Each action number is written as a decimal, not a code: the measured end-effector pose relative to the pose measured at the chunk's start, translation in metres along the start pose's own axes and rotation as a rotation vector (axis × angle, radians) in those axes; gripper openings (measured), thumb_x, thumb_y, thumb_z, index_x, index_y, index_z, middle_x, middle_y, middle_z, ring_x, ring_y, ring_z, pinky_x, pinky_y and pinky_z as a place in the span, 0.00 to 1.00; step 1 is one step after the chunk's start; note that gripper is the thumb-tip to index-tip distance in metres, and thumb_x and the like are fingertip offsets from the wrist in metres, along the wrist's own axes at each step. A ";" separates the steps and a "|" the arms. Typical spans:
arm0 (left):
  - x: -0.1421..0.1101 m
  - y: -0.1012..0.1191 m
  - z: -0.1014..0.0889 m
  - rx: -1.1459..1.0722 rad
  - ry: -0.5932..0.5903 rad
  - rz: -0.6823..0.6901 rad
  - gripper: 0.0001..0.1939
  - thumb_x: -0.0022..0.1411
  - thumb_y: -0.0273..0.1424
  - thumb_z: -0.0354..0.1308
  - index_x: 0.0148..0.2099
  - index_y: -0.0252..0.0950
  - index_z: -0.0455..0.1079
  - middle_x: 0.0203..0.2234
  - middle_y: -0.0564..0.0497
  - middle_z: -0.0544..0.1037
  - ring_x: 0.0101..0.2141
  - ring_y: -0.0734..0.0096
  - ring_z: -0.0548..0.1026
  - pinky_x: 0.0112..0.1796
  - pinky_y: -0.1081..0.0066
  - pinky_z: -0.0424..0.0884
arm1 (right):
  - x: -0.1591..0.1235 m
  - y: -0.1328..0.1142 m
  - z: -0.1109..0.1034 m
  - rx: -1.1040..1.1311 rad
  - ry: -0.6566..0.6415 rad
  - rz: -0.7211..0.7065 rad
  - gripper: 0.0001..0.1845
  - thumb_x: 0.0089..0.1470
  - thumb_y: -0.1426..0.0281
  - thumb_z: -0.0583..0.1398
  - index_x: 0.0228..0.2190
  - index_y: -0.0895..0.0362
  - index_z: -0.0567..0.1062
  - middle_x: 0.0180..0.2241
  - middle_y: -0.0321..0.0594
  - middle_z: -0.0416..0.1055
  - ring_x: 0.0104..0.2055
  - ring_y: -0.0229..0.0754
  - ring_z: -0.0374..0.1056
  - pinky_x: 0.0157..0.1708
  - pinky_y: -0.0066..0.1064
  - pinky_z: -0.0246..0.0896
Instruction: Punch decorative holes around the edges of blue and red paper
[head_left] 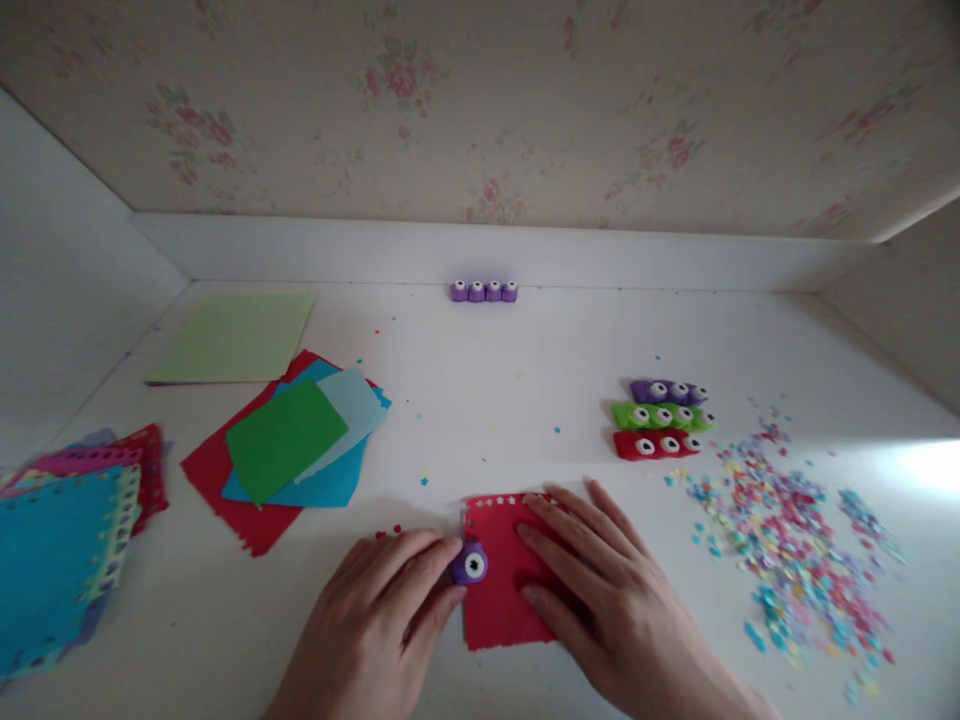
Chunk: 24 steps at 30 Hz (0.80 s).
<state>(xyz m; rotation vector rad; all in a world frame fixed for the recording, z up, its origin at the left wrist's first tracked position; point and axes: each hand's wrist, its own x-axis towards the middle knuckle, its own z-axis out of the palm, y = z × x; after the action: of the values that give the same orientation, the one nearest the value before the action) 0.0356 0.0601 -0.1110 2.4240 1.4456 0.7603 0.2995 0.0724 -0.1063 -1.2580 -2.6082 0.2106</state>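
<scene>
A purple craft punch (471, 564) with a white button is pinched between the thumb and fingers of my left hand (382, 600). It sits at the left edge of a red sheet of paper (499, 590). Star-shaped holes run along the sheet's top edge, and its lower edge looks uneven. My right hand (600, 575) lies with fingers spread on the sheet's right part, hiding that side. A few small red paper bits (397, 528) lie just beyond my left fingers.
Purple punches (484, 291) line the back. More punches stand in purple, green (664, 415) and red rows at right, beside a spread of confetti (795, 540). Leftward lie a green sheet (285, 440) on blue and red ones, pale green paper (232, 335) and a punched blue stack (52, 560).
</scene>
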 end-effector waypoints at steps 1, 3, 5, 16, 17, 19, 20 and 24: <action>0.000 0.000 -0.001 -0.015 -0.010 -0.015 0.15 0.69 0.34 0.56 0.56 0.40 0.69 0.43 0.48 0.80 0.39 0.62 0.79 0.39 0.64 0.77 | 0.000 0.000 0.000 -0.002 -0.002 0.001 0.24 0.63 0.65 0.58 0.60 0.50 0.68 0.63 0.36 0.64 0.65 0.53 0.59 0.65 0.61 0.51; 0.002 0.002 -0.005 -0.057 -0.024 -0.063 0.18 0.66 0.36 0.59 0.57 0.41 0.67 0.45 0.48 0.79 0.42 0.62 0.79 0.40 0.65 0.78 | 0.000 0.000 0.000 0.000 -0.006 0.009 0.24 0.64 0.64 0.58 0.60 0.50 0.67 0.63 0.35 0.64 0.66 0.53 0.58 0.65 0.61 0.51; 0.005 0.006 -0.010 -0.109 -0.040 -0.127 0.19 0.65 0.38 0.60 0.57 0.42 0.68 0.46 0.49 0.79 0.42 0.63 0.79 0.41 0.68 0.79 | 0.001 -0.001 -0.001 0.008 -0.011 0.017 0.24 0.64 0.64 0.58 0.60 0.49 0.67 0.62 0.35 0.65 0.66 0.53 0.58 0.65 0.60 0.50; 0.025 0.020 -0.008 -0.290 -0.128 -0.309 0.10 0.69 0.36 0.54 0.44 0.42 0.76 0.40 0.51 0.79 0.42 0.67 0.77 0.45 0.69 0.72 | 0.002 -0.008 -0.004 0.099 0.025 0.089 0.20 0.63 0.62 0.59 0.56 0.49 0.73 0.60 0.39 0.68 0.63 0.53 0.61 0.65 0.58 0.49; 0.027 0.021 -0.009 -0.295 -0.135 -0.317 0.10 0.69 0.36 0.55 0.43 0.41 0.76 0.39 0.51 0.79 0.41 0.67 0.77 0.45 0.69 0.72 | 0.002 -0.009 -0.004 0.112 0.034 0.097 0.20 0.63 0.62 0.59 0.55 0.49 0.73 0.60 0.39 0.68 0.63 0.53 0.61 0.65 0.58 0.48; 0.031 0.021 -0.013 -0.295 -0.164 -0.339 0.09 0.68 0.35 0.55 0.41 0.41 0.76 0.39 0.51 0.79 0.40 0.67 0.77 0.43 0.69 0.71 | 0.002 -0.010 -0.005 0.140 0.048 0.106 0.19 0.63 0.61 0.59 0.55 0.49 0.74 0.59 0.39 0.69 0.63 0.53 0.61 0.66 0.57 0.47; 0.033 0.021 -0.015 -0.292 -0.189 -0.354 0.09 0.67 0.34 0.56 0.40 0.40 0.77 0.38 0.51 0.79 0.39 0.67 0.77 0.42 0.69 0.70 | 0.002 -0.010 -0.005 0.152 0.052 0.108 0.19 0.63 0.61 0.59 0.54 0.49 0.74 0.59 0.39 0.69 0.63 0.53 0.61 0.66 0.57 0.47; 0.043 0.020 -0.021 -0.289 -0.308 -0.404 0.07 0.63 0.35 0.59 0.35 0.40 0.76 0.35 0.51 0.80 0.37 0.65 0.77 0.38 0.69 0.68 | 0.000 -0.011 -0.006 0.174 0.069 0.110 0.19 0.62 0.61 0.60 0.54 0.49 0.74 0.58 0.38 0.70 0.62 0.52 0.62 0.66 0.57 0.46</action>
<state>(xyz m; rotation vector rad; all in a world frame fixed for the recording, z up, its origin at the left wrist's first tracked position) 0.0557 0.0860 -0.0714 1.8540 1.5075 0.4428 0.2929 0.0661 -0.0981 -1.3235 -2.4068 0.3977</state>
